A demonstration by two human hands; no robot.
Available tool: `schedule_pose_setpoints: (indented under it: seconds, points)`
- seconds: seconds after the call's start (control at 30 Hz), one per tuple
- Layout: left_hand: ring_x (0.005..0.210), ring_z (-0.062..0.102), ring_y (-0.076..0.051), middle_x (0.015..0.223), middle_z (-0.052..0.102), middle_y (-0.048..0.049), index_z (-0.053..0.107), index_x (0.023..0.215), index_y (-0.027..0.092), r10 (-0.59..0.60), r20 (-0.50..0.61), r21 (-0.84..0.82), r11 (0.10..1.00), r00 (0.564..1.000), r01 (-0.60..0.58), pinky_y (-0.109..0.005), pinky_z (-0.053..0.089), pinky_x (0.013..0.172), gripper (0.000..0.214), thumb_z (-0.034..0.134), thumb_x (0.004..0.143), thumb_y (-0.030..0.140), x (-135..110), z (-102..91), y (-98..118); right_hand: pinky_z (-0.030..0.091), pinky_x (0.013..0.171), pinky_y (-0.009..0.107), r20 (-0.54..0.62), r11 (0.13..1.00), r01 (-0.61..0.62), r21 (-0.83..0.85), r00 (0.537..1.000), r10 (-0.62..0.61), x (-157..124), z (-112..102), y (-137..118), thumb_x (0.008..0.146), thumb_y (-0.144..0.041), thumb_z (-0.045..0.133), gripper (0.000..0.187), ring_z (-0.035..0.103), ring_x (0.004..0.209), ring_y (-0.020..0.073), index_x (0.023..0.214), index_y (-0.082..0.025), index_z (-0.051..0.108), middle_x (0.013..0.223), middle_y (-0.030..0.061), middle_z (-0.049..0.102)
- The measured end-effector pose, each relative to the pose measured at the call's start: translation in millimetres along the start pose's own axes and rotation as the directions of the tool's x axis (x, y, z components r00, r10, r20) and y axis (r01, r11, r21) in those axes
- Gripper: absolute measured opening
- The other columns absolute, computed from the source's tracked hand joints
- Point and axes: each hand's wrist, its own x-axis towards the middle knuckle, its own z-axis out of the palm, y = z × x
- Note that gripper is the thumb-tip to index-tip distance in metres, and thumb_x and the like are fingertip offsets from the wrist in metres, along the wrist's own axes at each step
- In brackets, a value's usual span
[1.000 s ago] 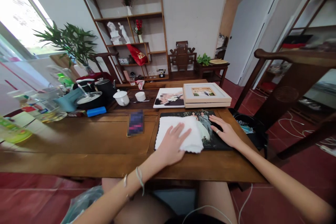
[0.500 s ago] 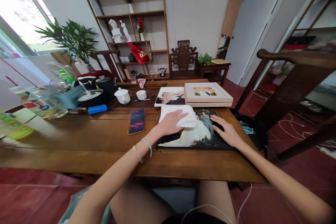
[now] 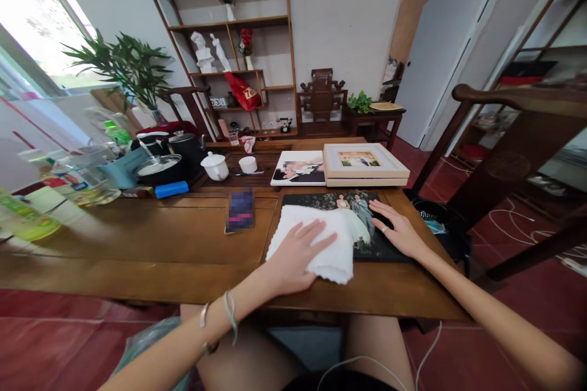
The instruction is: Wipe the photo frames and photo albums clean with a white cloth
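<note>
My left hand [image 3: 300,253] lies flat on a white cloth [image 3: 337,266], its fingers stretched out and pressing it down. The cloth is spread over the left part of a dark wedding photo panel [image 3: 380,247] and hangs past its near edge onto the wood. A couple in a white gown and a grey suit shows on the uncovered part. On the panel's right side rests my right hand [image 3: 398,233], open, with its fingers apart and a ring on one of them. Behind the panel are a smaller photo panel [image 3: 298,176] and pale picture frames [image 3: 394,165], stacked.
A phone [image 3: 239,211] lies on the wooden table [image 3: 137,244] left of the panel. Farther back stand a lidded white cup [image 3: 214,166], a small white bowl [image 3: 248,164], a blue block [image 3: 172,189] and several bottles. A dark wooden chair [image 3: 504,134] stands close on the right.
My left hand has slid the cloth toward me, from the panel's far edge to its near edge, and the cloth is now spread wider. My right hand has stayed in place.
</note>
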Motion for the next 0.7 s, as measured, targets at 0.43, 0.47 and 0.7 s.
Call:
schedule_pose_setpoints:
  seconds: [0.43,0.47,0.7]
  points:
    - [0.140,0.034,-0.027,0.153,0.033,-0.0115,0.037,0.146,0.022,-0.084,-0.072,0.039,0.995,0.994,0.087,-0.045,0.030,0.113,0.075,0.057,0.074,0.019,24,-7.0,-52,0.034,0.112,0.055,0.011,1.000,-0.010,-0.016,1.000,0.010,1,-2,-2,0.089,-0.037,0.054,0.036,0.049,0.130,0.0282,0.120,-0.022,0.065,0.134,0.0104,0.060]
    - [0.139,0.035,-0.027,0.152,0.036,-0.0115,0.039,0.145,0.021,-0.080,-0.092,0.053,0.995,0.993,0.085,-0.044,0.030,0.113,0.071,0.056,0.077,0.020,34,-6.9,-64,0.034,0.112,0.055,0.010,1.000,-0.014,-0.016,1.000,0.014,1,-2,-2,0.089,-0.037,0.054,0.037,0.049,0.130,0.0283,0.120,-0.023,0.065,0.135,0.0102,0.059]
    - [0.135,0.043,-0.024,0.145,0.047,-0.0100,0.041,0.144,0.019,-0.131,-0.129,0.075,0.987,0.983,0.141,-0.040,0.031,0.113,0.058,0.050,0.087,0.024,76,-6.3,-111,0.034,0.112,0.054,0.003,1.000,-0.019,-0.005,1.000,0.020,0,-2,-4,0.089,-0.037,0.054,0.036,0.049,0.130,0.0281,0.120,-0.024,0.065,0.134,0.0090,0.060]
